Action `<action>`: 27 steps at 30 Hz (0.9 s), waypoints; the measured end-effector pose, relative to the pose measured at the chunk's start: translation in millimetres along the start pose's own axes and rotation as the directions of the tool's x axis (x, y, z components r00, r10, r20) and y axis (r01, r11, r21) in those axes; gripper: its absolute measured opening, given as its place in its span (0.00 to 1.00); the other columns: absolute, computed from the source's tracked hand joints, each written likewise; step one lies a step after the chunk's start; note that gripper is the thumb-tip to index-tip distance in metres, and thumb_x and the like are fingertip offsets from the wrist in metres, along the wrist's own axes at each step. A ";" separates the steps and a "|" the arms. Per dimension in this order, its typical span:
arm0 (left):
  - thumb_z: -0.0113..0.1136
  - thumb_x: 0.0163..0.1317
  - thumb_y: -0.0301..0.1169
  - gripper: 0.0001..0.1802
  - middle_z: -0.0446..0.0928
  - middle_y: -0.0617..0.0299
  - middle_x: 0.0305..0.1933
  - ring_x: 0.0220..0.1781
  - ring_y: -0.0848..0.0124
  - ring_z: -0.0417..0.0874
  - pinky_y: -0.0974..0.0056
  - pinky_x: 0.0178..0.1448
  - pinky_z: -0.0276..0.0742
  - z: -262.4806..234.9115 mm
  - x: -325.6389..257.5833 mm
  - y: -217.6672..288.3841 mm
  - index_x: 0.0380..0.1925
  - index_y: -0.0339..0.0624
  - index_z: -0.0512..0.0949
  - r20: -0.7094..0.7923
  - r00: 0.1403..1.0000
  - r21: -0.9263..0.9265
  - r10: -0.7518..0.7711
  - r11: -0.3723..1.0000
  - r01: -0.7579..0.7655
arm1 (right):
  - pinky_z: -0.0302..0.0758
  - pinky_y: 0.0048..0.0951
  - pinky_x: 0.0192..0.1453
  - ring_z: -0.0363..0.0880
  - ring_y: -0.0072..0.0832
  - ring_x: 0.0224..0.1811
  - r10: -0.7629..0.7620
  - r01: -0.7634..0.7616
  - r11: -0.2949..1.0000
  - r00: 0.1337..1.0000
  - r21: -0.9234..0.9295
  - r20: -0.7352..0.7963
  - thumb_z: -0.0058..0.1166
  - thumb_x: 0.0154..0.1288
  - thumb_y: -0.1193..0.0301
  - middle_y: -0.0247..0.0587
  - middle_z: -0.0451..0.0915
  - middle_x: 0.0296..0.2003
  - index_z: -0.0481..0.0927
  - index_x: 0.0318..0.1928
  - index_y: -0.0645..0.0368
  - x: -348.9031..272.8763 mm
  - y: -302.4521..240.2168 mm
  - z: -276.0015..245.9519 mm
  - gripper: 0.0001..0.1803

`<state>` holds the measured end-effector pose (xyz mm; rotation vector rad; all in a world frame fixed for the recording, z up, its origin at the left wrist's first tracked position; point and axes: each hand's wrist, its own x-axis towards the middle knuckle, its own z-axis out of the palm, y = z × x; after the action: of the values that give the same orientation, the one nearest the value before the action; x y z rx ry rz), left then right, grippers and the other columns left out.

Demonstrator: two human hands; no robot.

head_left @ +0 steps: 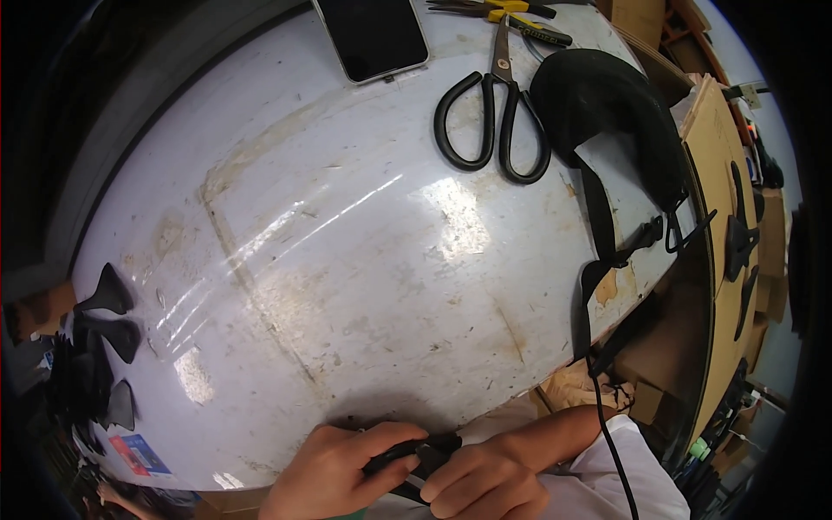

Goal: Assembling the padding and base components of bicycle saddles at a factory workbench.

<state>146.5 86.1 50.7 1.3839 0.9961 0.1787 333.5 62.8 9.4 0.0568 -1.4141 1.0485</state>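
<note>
My left hand (334, 472) and my right hand (485, 477) meet at the table's near edge, both closed on a small black piece (407, 452) held between them. Its exact shape is hidden by my fingers. Black-handled scissors (492, 113) lie shut on the white worn tabletop (347, 260) at the far side. Beside them on the right rests a black padded piece (607, 104) with a black strap (598, 225) that hangs over the table's right edge.
A dark phone (373, 35) lies face up at the far edge, with yellow-handled pliers (520, 13) to its right. Several black cut pieces (104, 338) sit at the left edge. Wooden boards (724, 217) stand to the right. A thin black cable (611, 433) runs past my right arm.
</note>
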 end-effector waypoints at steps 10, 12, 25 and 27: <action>0.69 0.57 0.26 0.17 0.87 0.53 0.33 0.32 0.57 0.90 0.61 0.38 0.85 1.3 1.1 -1.3 0.48 0.42 0.86 -0.018 1.000 0.041 0.017 0.999 -0.016 | 0.72 0.39 0.27 0.73 0.34 0.22 0.153 -0.092 0.979 0.922 0.184 -0.355 0.61 0.75 0.66 0.43 0.75 0.28 0.77 0.34 0.65 0.8 7.6 2.7 0.15; 0.69 0.62 0.29 0.14 0.84 0.53 0.28 0.28 0.55 0.87 0.58 0.34 0.82 3.1 0.9 -14.4 0.48 0.43 0.84 -0.025 0.998 0.016 0.064 0.998 -0.064 | 0.72 0.38 0.26 0.72 0.33 0.21 0.161 -0.103 0.981 0.905 0.165 -0.393 0.61 0.74 0.67 0.43 0.75 0.26 0.77 0.34 0.65 -4.3 3.5 7.1 0.15; 0.71 0.65 0.30 0.16 0.87 0.54 0.32 0.34 0.71 0.88 0.69 0.41 0.81 -3.0 -47.9 -12.4 0.49 0.35 0.85 -0.327 0.943 -0.238 0.064 0.960 -0.148 | 0.81 0.42 0.32 0.82 0.39 0.27 0.162 -0.175 0.984 0.952 -0.028 -0.260 0.59 0.77 0.65 0.46 0.79 0.27 0.80 0.27 0.70 -33.8 -62.0 -41.2 0.22; 0.71 0.64 0.32 0.18 0.87 0.51 0.35 0.40 0.66 0.90 0.67 0.47 0.83 1.1 -73.5 -21.3 0.48 0.28 0.83 -0.515 0.842 -0.220 0.160 0.925 -0.310 | 0.83 0.45 0.40 0.85 0.40 0.31 -0.006 -0.058 0.959 0.975 -0.279 -0.222 0.62 0.75 0.59 0.44 0.82 0.30 0.82 0.30 0.66 -25.3 -49.1 -52.6 0.22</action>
<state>93.8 33.1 67.4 1.1997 1.1501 0.8730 408.7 52.1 3.1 -0.2807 -1.3505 0.8355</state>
